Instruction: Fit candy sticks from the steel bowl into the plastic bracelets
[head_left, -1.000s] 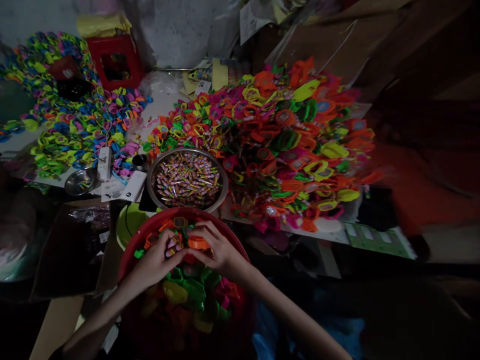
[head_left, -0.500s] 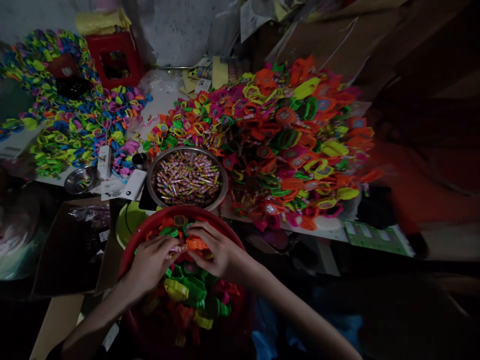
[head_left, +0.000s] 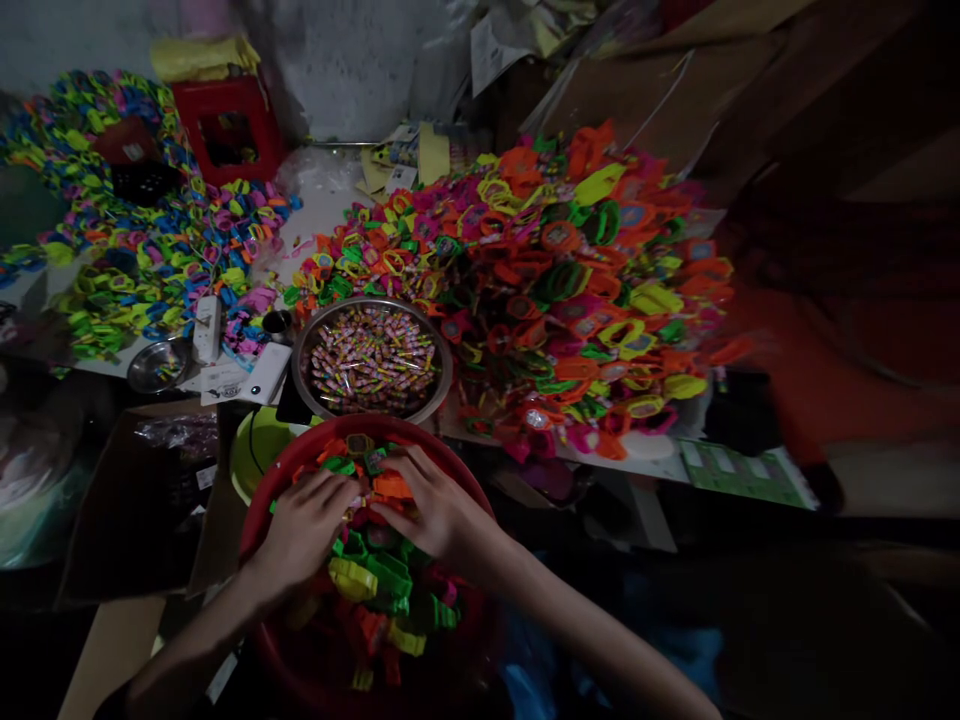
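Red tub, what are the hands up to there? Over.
Left hand at small wrapped pieces; right hand at orange plastic piece. Both grips unclear. Steel bowl just beyond tub.

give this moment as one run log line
left hand: at small wrapped pieces, grip unclear | right hand: holding orange plastic piece | below: red tub | beyond: metal bowl

A pale table (head_left: 324,207) bore two heaps of bright plastic pieces (head_left: 577,290), a metal bowl (head_left: 445,362) of small wrapped sticks (head_left: 373,358), a smaller dish (head_left: 144,368) and a white power strip (head_left: 207,330).
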